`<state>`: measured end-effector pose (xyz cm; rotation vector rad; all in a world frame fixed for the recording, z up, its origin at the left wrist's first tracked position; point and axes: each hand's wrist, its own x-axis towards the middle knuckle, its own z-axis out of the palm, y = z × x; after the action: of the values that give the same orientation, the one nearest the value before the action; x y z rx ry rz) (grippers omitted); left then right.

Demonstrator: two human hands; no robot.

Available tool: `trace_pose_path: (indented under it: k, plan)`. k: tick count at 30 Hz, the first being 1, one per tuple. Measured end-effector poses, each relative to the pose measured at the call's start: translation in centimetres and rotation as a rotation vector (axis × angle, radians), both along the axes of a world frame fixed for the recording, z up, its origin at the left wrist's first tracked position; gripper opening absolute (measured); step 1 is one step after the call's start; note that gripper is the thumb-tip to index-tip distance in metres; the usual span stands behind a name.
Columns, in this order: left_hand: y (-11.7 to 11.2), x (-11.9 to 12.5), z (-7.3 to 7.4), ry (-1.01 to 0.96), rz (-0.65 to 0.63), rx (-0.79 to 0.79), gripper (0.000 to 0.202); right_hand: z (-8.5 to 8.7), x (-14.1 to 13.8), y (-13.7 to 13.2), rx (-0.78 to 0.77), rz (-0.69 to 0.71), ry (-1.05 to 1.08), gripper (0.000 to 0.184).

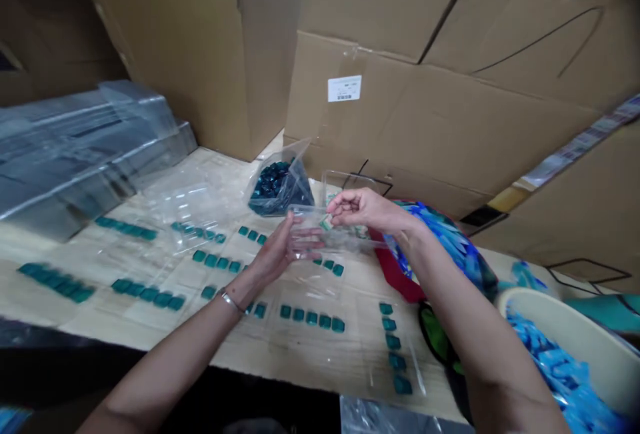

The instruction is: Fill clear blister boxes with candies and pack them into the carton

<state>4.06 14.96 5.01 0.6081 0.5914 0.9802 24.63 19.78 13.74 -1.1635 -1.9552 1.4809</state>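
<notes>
The clear plastic tray (338,241) is shallow, transparent and roughly rectangular. It is held raised at the centre of the scene, long side running left to right. The small white-and-green packet (326,222) is located at the tray's left half; contact between them cannot be determined. Blur obscures the packet's surface detail.

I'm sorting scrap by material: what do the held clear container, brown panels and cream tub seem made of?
Clear container: likely glossy plastic; the left hand shows through. Brown panels: probably matte cardboard; dull, creased faces. Cream tub: perhaps smooth plastic, from its even colour.
</notes>
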Motion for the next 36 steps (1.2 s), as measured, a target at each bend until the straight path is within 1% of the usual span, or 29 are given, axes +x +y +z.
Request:
trace_pose_path:
  k: [3,6,10,14,15,17,20,22,24,26,28,29,31,32,34,35,36]
  plan:
    - [0.0,0.2,-0.6,-0.009,-0.067,0.018,0.054,0.1,-3.1,-1.1,0.043,0.121,-0.110,0.027]
    - [0.0,0.3,-1.2,0.019,-0.113,0.064,0.055,0.0,-4.7,-1.8,0.121,0.188,-0.213,0.020]
    - [-0.3,0.4,-1.6,0.002,-0.144,0.134,0.051,-0.3,-5.3,-2.3,0.200,0.208,-0.277,0.015]
    - [-0.6,0.6,-1.7,-0.028,-0.148,0.151,0.049,-1.0,-5.4,-2.7,0.223,0.217,-0.329,0.008]
    - [-0.7,0.6,-1.8,-0.027,-0.141,0.151,0.049,-1.2,-5.5,-2.9,0.253,0.221,-0.354,0.008]
    - [-0.6,0.6,-1.9,-0.029,-0.118,0.148,0.047,-1.5,-5.8,-3.5,0.394,0.213,-0.399,0.013]
    - [-0.5,0.5,-1.9,-0.055,-0.091,0.129,0.043,-1.8,-6.5,-4.8,0.647,0.152,-0.457,0.019]
    - [-0.6,0.4,-1.7,-0.063,-0.073,0.106,0.041,-2.1,-7.2,-5.8,0.741,0.133,-0.523,0.016]
    - [-0.8,0.3,-1.3,-0.044,-0.051,0.081,0.038,-2.4,-7.8,-6.7,0.811,0.148,-0.586,0.009]
    - [-1.0,0.2,-0.8,-0.008,-0.044,0.058,0.036,-2.6,-7.7,-7.2,0.858,0.160,-0.626,0.011]
    - [-1.0,0.1,-0.3,0.019,-0.071,0.043,0.033,-2.3,-6.1,-7.0,0.862,0.093,-0.665,0.015]
    - [-1.0,0.1,-0.1,0.038,-0.081,0.029,0.031,-2.0,-4.6,-6.7,0.849,0.034,-0.707,0.017]
    - [-1.0,0.1,0.3,0.074,-0.090,-0.011,0.028,-1.0,-0.4,-5.9,0.777,-0.143,-0.864,0.021]
    - [-1.0,0.1,0.4,0.087,-0.093,-0.030,0.027,-0.5,2.0,-5.4,0.707,-0.238,-0.970,0.021]
    - [-1.1,0.2,0.5,0.095,-0.104,-0.055,0.026,0.1,7.0,-4.4,0.461,-0.481,-1.160,0.028]
    - [-1.3,0.3,0.4,0.094,-0.112,-0.063,0.025,0.1,9.1,-3.9,0.317,-0.557,-1.213,0.029]
    - [-1.4,0.4,0.4,0.093,-0.121,-0.068,0.025,-0.1,10.9,-3.4,0.242,-0.579,-1.236,0.026]
